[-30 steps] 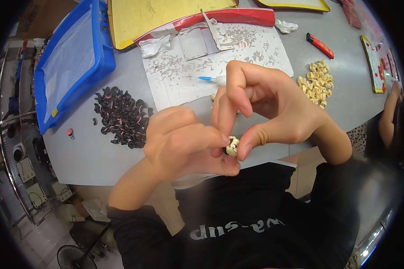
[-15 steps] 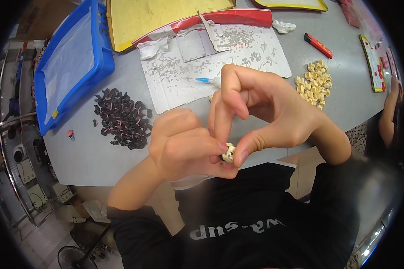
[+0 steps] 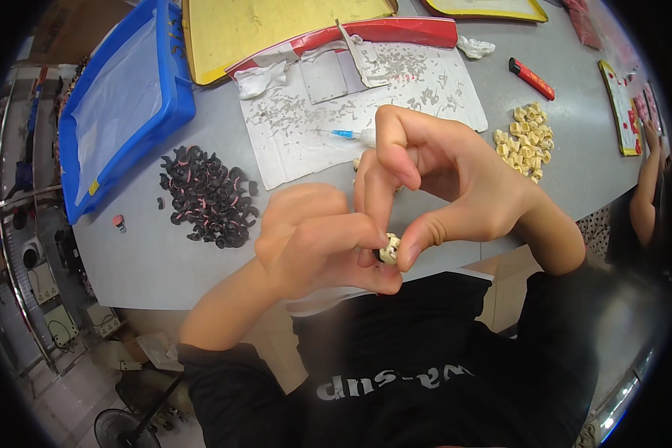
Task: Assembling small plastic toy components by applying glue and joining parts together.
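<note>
Above my lap, at the table's near edge, both hands meet on a small cream figurine head (image 3: 390, 249) with a dark part at its left side. My left hand (image 3: 306, 231) is closed, pinching the head between thumb and forefinger. My right hand (image 3: 463, 175) has its thumb against the right side of the head and a fingertip at its top; the other fingers are curled. Fingertips hide much of the head. A heap of black curved pieces (image 3: 205, 198), some with pink edges, lies to the left. Cream hollow pieces (image 3: 524, 142) are piled to the right.
Beyond my hands, a bottle with a blue needle tip (image 3: 343, 134) lies on speckled white cardboard (image 3: 276, 160). Around it are a blue tray (image 3: 179, 104), a yellow tray (image 3: 276, 30), crumpled tissue (image 3: 476, 47) and a red-and-black cutter (image 3: 532, 78). Another person's arm (image 3: 644, 179) shows far right.
Both hands have shifted slightly right with the head still between them, and the whole table scene has shifted a little the same way. The grip looks nearly the same.
</note>
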A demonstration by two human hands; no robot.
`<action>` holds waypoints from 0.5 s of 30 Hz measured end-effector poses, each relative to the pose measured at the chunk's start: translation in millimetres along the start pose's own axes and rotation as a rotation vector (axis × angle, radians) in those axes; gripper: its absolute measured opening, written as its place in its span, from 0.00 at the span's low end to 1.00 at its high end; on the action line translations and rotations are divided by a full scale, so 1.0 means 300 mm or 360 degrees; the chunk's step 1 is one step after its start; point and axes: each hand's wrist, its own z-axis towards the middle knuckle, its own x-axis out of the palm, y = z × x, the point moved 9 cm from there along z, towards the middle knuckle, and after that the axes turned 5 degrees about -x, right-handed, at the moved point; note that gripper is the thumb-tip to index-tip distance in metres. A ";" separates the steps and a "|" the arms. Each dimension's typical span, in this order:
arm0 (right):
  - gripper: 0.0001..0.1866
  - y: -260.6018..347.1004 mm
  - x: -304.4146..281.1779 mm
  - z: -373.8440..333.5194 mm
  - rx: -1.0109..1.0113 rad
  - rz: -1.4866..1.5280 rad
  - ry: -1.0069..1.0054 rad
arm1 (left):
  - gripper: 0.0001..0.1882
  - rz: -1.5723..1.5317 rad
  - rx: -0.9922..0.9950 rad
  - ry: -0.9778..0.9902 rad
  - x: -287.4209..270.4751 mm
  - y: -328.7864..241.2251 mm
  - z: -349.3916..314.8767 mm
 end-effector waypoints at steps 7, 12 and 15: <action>0.27 -0.008 0.004 0.000 0.0014 0.0015 0.0025 | 0.23 -0.0039 0.0005 0.0029 0.004 0.000 0.001; 0.26 0.000 -0.004 -0.004 0.0098 0.0041 -0.0029 | 0.19 -0.0191 -0.0325 -0.0230 -0.005 0.065 -0.028; 0.27 -0.010 -0.033 -0.004 0.0168 0.0111 -0.0181 | 0.17 -0.0753 -0.0606 -0.0392 0.004 0.129 -0.025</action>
